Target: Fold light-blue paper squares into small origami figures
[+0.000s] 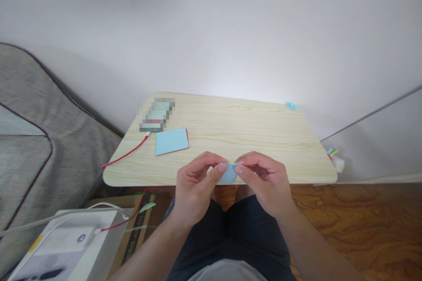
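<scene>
Between my two hands is a small piece of light blue paper point(228, 174), held above the table's front edge. My left hand point(198, 180) pinches its upper left corner between thumb and forefinger. On the other side, my right hand point(265, 180) pinches the upper right corner the same way. The curled fingers behind the paper are partly hidden. To the left on the table lies a stack of light blue paper point(172, 141) with a red edge showing along its right side.
The light wooden table point(247, 127) stands against a white wall. A blurred-out phone point(157, 114) with a red cable point(130, 153) lies at its left. A crumpled blue scrap point(291, 105) sits at the back right. A white box point(75, 237) and grey sofa point(66, 109) are on the left.
</scene>
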